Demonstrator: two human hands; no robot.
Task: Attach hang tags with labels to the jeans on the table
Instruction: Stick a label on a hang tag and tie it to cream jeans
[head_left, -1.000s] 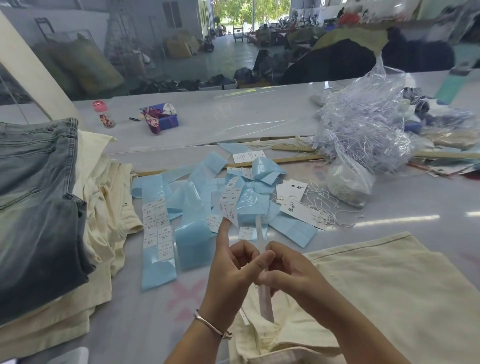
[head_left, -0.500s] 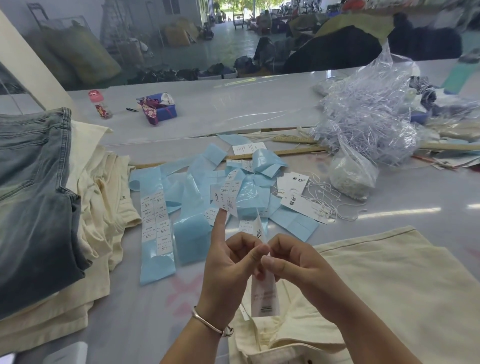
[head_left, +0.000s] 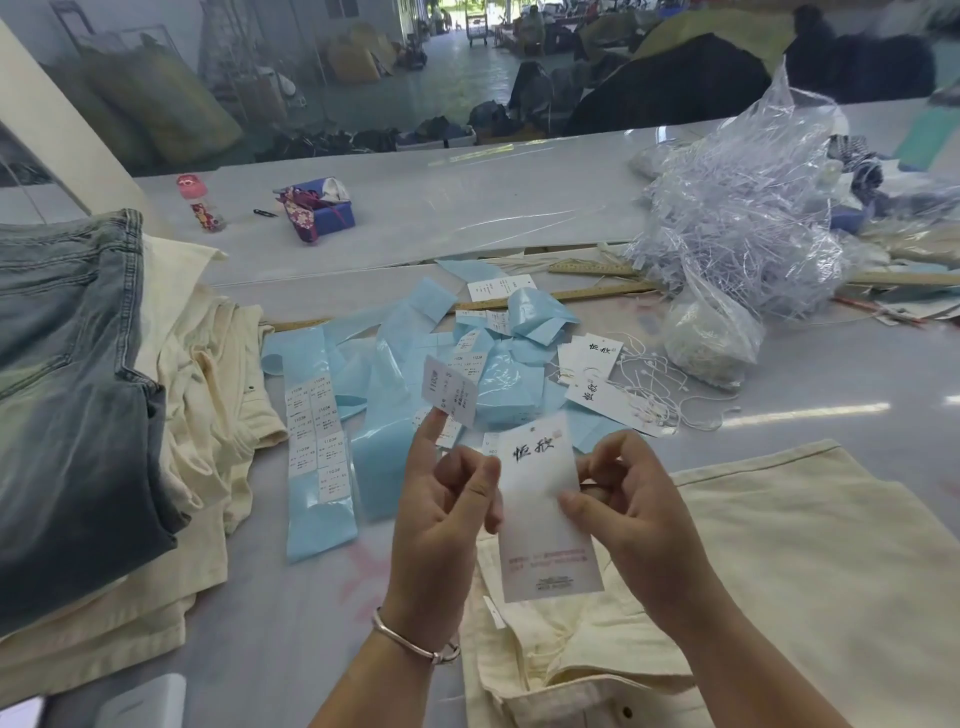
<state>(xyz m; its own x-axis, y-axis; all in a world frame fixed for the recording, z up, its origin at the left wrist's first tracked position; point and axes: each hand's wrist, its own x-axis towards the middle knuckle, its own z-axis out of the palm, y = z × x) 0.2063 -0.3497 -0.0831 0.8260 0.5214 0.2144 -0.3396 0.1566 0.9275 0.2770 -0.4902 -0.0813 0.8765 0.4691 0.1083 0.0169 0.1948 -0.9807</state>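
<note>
White card filled my grip: the hang tag (head_left: 545, 512) stood upright between both hands, my left hand (head_left: 447, 512) pinching its left edge, my right hand (head_left: 618, 499) pinching its right edge. A peeled label (head_left: 451, 391) clung to my raised left forefinger, just above the grip, not yet pressed onto the tag. Directly beneath the grip lay the cream jeans (head_left: 727, 597) on the tabletop (head_left: 291, 623), waistband toward me, with no tag on them that I could see. I judged this pair barely begun: label to stick, tag to tie. More tags (head_left: 597, 374) waited beyond the grip; folded jeans (head_left: 67, 395) sat stacked far to its left.
</note>
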